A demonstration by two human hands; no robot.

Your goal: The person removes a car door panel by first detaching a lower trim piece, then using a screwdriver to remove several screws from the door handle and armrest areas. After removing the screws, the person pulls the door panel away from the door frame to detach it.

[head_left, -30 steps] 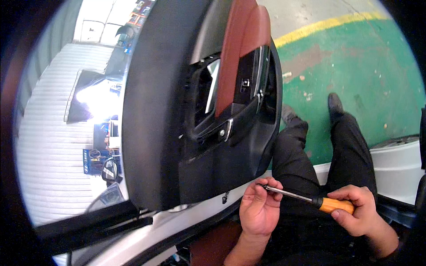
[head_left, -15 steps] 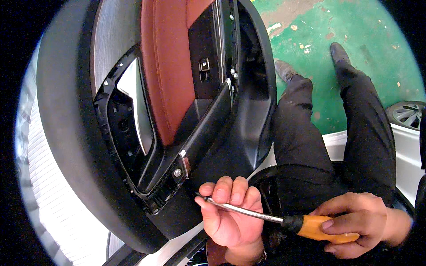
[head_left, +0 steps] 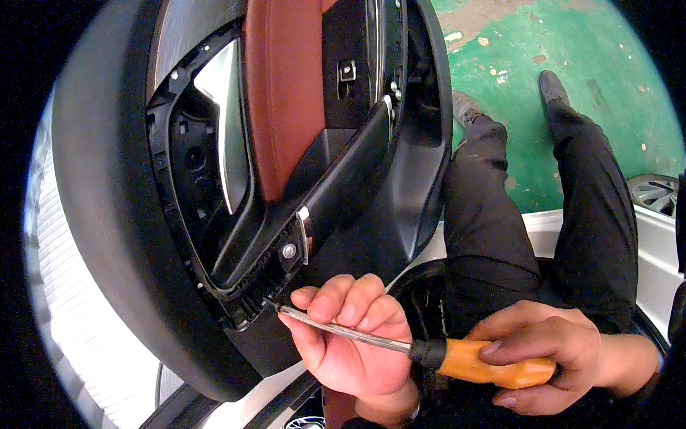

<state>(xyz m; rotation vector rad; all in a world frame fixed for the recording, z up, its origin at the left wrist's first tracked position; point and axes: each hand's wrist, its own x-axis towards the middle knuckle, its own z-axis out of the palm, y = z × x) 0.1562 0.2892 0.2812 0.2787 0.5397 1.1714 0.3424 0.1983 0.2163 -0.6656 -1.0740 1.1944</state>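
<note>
Orange at the grip, the screwdriver (head_left: 493,363) lies across the person's lap side, its handle wrapped firmly by the right hand (head_left: 572,343). Further along the metal shaft, the left hand (head_left: 364,368) is turned palm up, thumb and nearest fingers closed lightly around it just behind the tip, the others curled and slightly apart. Something small and dark sits at that tip; from where I stand I can't tell whether it's a screw.

Just beyond is the black door panel (head_left: 107,179). Work there looks part-way to me: a silver screw (head_left: 289,250) sits in its recess near the foot of the pull handle (head_left: 336,179), yet the slotted edging around the silver door lever (head_left: 229,136) lies uncovered, and the tool isn't set on any fastener yet. Whether parts are coming off or going on, I can't say. Red-brown padding (head_left: 286,93) runs alongside; green floor (head_left: 593,164) shows past the legs (head_left: 479,193).
</note>
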